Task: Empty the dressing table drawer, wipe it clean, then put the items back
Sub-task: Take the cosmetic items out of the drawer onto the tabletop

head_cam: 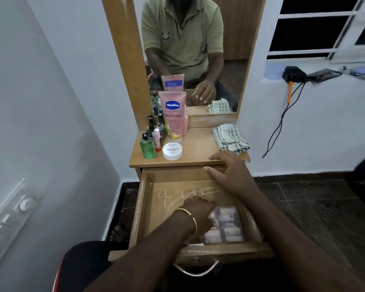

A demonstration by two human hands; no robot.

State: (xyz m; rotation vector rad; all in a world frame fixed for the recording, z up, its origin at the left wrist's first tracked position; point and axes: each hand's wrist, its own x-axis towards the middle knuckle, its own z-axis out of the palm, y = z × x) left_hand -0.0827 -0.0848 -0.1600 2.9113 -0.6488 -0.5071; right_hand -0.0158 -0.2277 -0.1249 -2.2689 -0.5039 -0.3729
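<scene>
The wooden drawer point(148, 207) of the dressing table is pulled out, with white scribbles on its floor. A clear plastic box point(227, 225) of small pale items lies at its front right. My left hand point(198, 213), with a gold bangle at the wrist, is down in the drawer with its fingers closed on the box's left edge. My right hand point(230, 171) rests open on the tabletop's front edge above the drawer. On the tabletop stand a pink Vaseline tube point(174, 114), a white nail polish tub point(172, 151), a green bottle point(148, 147) and several small bottles.
A striped cloth point(230, 138) lies at the tabletop's right. The mirror point(190, 53) reflects a person. A grey wall with a switch panel point(11, 216) is close on the left. A black cable point(282, 121) hangs on the right wall under a window ledge. Dark floor lies to the right.
</scene>
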